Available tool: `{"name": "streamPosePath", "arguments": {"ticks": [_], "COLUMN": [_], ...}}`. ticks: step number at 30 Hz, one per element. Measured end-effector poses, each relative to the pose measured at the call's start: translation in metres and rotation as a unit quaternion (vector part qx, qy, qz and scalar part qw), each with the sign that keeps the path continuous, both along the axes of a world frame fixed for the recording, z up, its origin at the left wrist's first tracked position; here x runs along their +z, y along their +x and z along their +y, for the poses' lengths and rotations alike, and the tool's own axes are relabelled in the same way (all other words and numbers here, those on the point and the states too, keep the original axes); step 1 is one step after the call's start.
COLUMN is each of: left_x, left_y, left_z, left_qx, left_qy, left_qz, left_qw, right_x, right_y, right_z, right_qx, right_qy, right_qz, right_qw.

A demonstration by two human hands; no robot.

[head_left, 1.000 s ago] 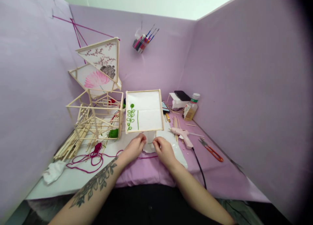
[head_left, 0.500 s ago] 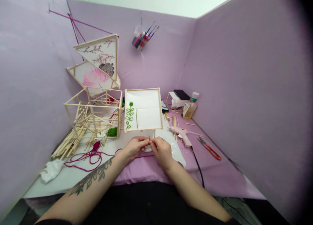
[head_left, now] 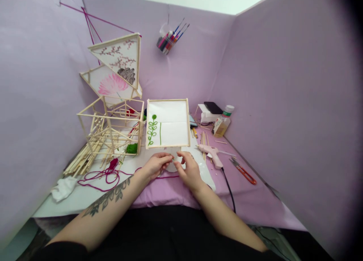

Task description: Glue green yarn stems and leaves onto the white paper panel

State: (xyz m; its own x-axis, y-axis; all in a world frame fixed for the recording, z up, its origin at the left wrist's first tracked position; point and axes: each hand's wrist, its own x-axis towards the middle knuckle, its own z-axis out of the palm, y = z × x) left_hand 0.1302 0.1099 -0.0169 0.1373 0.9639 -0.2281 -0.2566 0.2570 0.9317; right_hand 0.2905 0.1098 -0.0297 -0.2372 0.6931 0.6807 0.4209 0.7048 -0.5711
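Observation:
My left hand (head_left: 157,165) pinches a short green yarn piece (head_left: 172,158) between thumb and fingertips; much of it is hidden. Just to the right, my right hand (head_left: 189,173) has thumb and index finger apart, with nothing visible between them. Beyond both hands lies a white panel in a wooden stick frame (head_left: 176,134). On its left side a green yarn stem with looped leaves and a round top (head_left: 152,130) is laid out, and beside that runs a straight green yarn line (head_left: 160,134).
At left stand a stick frame structure (head_left: 110,117), a green yarn ball (head_left: 132,148), loose sticks (head_left: 85,155) and tangled magenta yarn (head_left: 109,174). On the right lie a pink glue gun (head_left: 211,152) with a black cord, orange-handled scissors (head_left: 244,171) and a bottle (head_left: 222,123).
My right thumb and index finger have parted and come off the green yarn piece. The left hand keeps its pinch. The whole view has shifted slightly.

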Motion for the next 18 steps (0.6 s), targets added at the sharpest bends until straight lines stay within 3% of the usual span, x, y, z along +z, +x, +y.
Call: {"name": "streamPosePath", "arguments": {"ticks": [18], "left_x": [-0.0031], "left_y": [-0.0018], "left_z": [0.0004], "left_qx": [-0.042], "left_qy": [-0.002], "left_qz": [0.001], "left_qw": [0.999], "right_x": [-0.0075], "right_y": [-0.0008], "right_z": [0.0068], "right_qx": [0.031], "right_qy": [0.016], "right_qz": [-0.044], "right_qw": [0.998]}}
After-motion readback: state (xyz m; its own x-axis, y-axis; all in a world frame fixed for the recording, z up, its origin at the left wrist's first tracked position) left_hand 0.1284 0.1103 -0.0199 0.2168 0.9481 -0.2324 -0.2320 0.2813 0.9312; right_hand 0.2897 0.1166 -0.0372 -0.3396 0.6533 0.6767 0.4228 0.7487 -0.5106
